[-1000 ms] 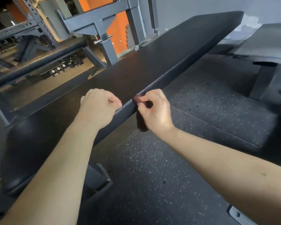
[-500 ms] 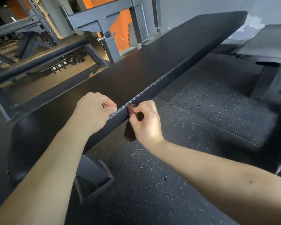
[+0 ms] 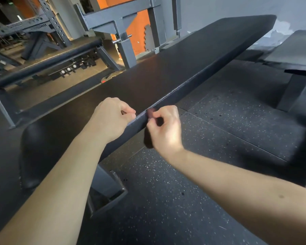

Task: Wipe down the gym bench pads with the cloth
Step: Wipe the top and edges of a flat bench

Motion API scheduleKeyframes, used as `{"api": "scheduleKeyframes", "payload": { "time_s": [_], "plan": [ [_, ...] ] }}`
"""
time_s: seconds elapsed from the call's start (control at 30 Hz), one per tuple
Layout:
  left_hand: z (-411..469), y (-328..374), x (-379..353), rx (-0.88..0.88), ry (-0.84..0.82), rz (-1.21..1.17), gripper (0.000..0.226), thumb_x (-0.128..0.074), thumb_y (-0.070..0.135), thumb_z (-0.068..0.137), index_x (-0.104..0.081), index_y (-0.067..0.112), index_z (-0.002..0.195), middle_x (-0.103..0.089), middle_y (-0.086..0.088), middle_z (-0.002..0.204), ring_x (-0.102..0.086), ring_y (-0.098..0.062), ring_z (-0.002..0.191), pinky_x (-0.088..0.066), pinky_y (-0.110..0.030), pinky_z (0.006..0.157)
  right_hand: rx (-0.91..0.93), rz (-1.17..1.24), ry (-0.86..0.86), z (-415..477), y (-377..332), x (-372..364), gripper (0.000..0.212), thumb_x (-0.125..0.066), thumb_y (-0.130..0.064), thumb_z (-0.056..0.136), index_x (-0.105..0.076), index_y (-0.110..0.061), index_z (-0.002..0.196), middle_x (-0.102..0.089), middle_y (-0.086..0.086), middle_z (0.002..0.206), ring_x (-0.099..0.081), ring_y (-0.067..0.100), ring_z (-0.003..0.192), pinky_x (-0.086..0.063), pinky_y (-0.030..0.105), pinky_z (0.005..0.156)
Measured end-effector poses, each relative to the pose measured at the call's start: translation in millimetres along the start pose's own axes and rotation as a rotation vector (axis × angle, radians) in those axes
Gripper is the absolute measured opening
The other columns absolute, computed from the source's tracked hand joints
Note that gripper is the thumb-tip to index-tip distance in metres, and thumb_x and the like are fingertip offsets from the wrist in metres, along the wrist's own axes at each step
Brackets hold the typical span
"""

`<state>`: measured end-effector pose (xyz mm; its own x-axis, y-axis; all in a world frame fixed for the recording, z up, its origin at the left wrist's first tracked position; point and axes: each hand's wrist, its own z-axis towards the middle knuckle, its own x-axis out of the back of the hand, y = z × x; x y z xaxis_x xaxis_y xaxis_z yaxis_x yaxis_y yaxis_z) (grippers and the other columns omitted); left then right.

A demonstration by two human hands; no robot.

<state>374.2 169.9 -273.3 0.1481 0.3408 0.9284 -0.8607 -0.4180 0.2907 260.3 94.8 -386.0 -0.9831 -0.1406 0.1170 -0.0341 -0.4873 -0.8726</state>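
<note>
A long black bench pad (image 3: 175, 71) runs from lower left to upper right. My right hand (image 3: 164, 128) grips a dark cloth (image 3: 147, 140) and holds it against the pad's right side face, just under the top seam. The cloth hangs below my fingers, and most of it is hidden by the hand. My left hand (image 3: 111, 117) rests as a fist on top of the pad at the same edge, close beside the right hand. Nothing shows in its curled fingers.
The bench's grey steel foot (image 3: 108, 191) stands on speckled black rubber flooring (image 3: 166, 209) below the pad. A grey rack frame (image 3: 124, 23) and a second padded bench (image 3: 48, 62) stand to the left. Another dark pad (image 3: 297, 50) sits at the right.
Both hands have slid a little along the pad's right edge toward the near end. The right hand has kept its grip on the cloth against the pad's side.
</note>
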Motion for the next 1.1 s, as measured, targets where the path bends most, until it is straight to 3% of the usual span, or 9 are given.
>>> {"api": "scheduleKeyframes", "payload": {
  "time_s": [0.13, 0.27, 0.4, 0.5, 0.63, 0.77, 0.87, 1.0, 1.1],
  "plan": [
    [4.6, -3.1, 5.0, -0.023, -0.044, -0.043, 0.014, -0.072, 0.029, 0.093, -0.08, 0.026, 0.103, -0.066, 0.013, 0.102, -0.059, -0.003, 0.087, -0.042, -0.021, 0.076, 0.051, 0.017, -0.174, -19.9, -4.0, -9.1, 0.016, -0.073, -0.007, 0.088, -0.062, -0.016, 0.08, -0.054, -0.003, 0.1, -0.058, 0.009, 0.094, -0.045, 0.018, 0.087],
    [5.1, -5.7, 12.0, -0.023, -0.08, -0.033, 0.012, -0.072, 0.027, 0.093, -0.079, 0.029, 0.103, -0.064, 0.017, 0.098, -0.054, 0.005, 0.081, -0.037, -0.012, 0.071, 0.013, -0.03, -0.036, 22.6, 6.8, 16.2, 0.025, -0.074, -0.008, 0.085, -0.061, -0.027, 0.075, -0.054, -0.003, 0.098, -0.054, -0.006, 0.09, -0.039, 0.008, 0.085],
    [-2.7, -8.2, 17.6, 0.001, -0.078, -0.018, 0.009, -0.073, 0.027, 0.093, -0.079, 0.028, 0.1, -0.068, 0.013, 0.097, -0.059, -0.001, 0.083, -0.05, -0.026, 0.085, -0.105, -0.056, 0.052, 43.4, 12.1, 26.1, 0.018, -0.07, -0.009, 0.089, -0.061, -0.021, 0.079, -0.054, -0.002, 0.103, -0.052, -0.008, 0.087, -0.039, 0.005, 0.084],
    [-7.3, -14.0, 20.7, 0.03, -0.084, -0.039, 0.008, -0.074, 0.027, 0.093, -0.079, 0.028, 0.098, -0.069, 0.014, 0.094, -0.06, -0.002, 0.084, -0.051, -0.026, 0.083, -0.119, -0.032, 0.077, 29.1, 6.9, 12.4, 0.014, -0.068, -0.007, 0.09, -0.06, -0.015, 0.081, -0.051, -0.001, 0.105, -0.051, 0.0, 0.088, -0.043, 0.016, 0.091],
    [-7.6, -16.5, 20.8, 0.024, -0.102, -0.061, 0.007, -0.075, 0.027, 0.091, -0.079, 0.028, 0.097, -0.067, 0.016, 0.09, -0.061, 0.0, 0.084, -0.042, -0.016, 0.069, 0.105, -0.018, -0.076, -22.2, -3.3, -13.1, 0.019, -0.07, -0.003, 0.09, -0.057, -0.012, 0.079, -0.05, 0.001, 0.101, -0.052, 0.003, 0.094, -0.039, 0.011, 0.086],
    [-2.1, -14.9, 25.9, 0.026, -0.151, -0.06, 0.006, -0.078, 0.028, 0.088, -0.079, 0.029, 0.094, -0.07, 0.011, 0.096, -0.065, -0.008, 0.091, -0.053, -0.033, 0.085, 0.182, -0.047, -0.22, -19.2, 4.3, -8.7, 0.013, -0.073, -0.008, 0.09, -0.061, -0.012, 0.084, -0.051, -0.003, 0.101, -0.056, 0.012, 0.094, -0.047, 0.022, 0.086],
    [-1.7, -13.4, 28.8, 0.037, -0.181, -0.042, 0.006, -0.077, 0.028, 0.089, -0.078, 0.029, 0.095, -0.071, 0.009, 0.1, -0.065, -0.011, 0.094, -0.054, -0.038, 0.092, 0.159, -0.085, -0.131, 11.8, 14.6, 12.6, 0.021, -0.074, -0.011, 0.089, -0.058, -0.019, 0.078, -0.052, -0.002, 0.098, -0.053, 0.001, 0.091, -0.044, 0.016, 0.085],
    [-4.7, -17.4, 32.4, 0.059, -0.174, -0.024, 0.004, -0.077, 0.027, 0.09, -0.077, 0.029, 0.093, -0.07, 0.01, 0.098, -0.065, -0.011, 0.093, -0.052, -0.034, 0.087, -0.002, -0.119, -0.016, 37.0, 16.7, 26.6, 0.021, -0.072, -0.013, 0.089, -0.06, -0.026, 0.077, -0.054, -0.004, 0.101, -0.052, -0.009, 0.091, -0.036, 0.003, 0.084],
    [-8.1, -22.5, 35.2, 0.078, -0.165, -0.018, 0.002, -0.077, 0.029, 0.089, -0.076, 0.029, 0.087, -0.07, 0.011, 0.094, -0.065, -0.009, 0.09, -0.053, -0.034, 0.086, -0.107, -0.096, 0.045, 42.0, 14.1, 26.8, 0.015, -0.07, -0.011, 0.088, -0.061, -0.021, 0.081, -0.053, -0.004, 0.106, -0.051, -0.003, 0.086, -0.036, 0.005, 0.082]
  ]
}}
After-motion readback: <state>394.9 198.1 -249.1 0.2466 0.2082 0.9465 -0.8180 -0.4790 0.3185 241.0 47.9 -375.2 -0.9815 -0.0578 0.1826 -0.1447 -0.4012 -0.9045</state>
